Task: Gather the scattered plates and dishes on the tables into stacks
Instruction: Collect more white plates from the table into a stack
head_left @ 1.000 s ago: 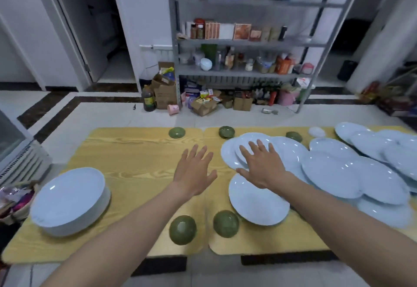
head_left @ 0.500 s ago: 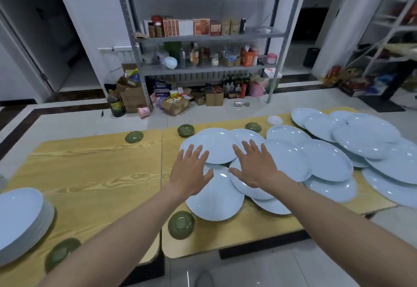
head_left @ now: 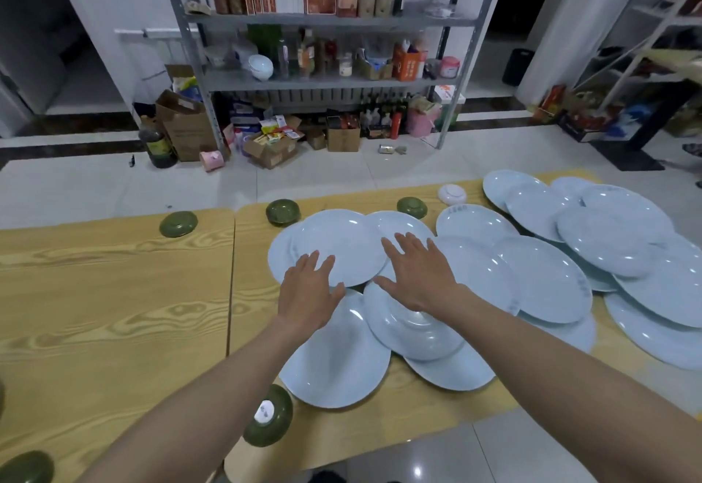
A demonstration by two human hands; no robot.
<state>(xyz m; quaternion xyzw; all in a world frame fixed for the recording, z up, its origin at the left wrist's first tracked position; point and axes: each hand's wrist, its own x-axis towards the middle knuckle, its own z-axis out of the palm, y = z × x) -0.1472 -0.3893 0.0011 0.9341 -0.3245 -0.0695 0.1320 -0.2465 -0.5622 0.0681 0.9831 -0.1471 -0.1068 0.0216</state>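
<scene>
Several pale blue plates lie overlapping on the right wooden table (head_left: pixel 380 422). My left hand (head_left: pixel 309 292) reaches out flat with straight fingers over the near edge of a large plate (head_left: pixel 342 243). My right hand (head_left: pixel 416 273), also flat and spread, hovers above the overlap of an upturned plate (head_left: pixel 414 334) and its neighbour (head_left: pixel 475 266). Whether either palm touches a plate I cannot tell. Another plate (head_left: pixel 342 365) lies under my left wrist. Small green dishes (head_left: pixel 283 212) sit upside down around the plates.
The left wooden table (head_left: pixel 114 292) carries a green dish (head_left: pixel 178 223) at its far edge. More green dishes (head_left: pixel 267 420) lie near the front edge. A small white dish (head_left: pixel 452 194) rests at the back. A metal shelf (head_left: pixel 323 80) and boxes stand beyond on the tiled floor.
The view has swung right and closer; the stack of plates on the left table has left the frame. Both hands have moved forward over the overlapping plates.
</scene>
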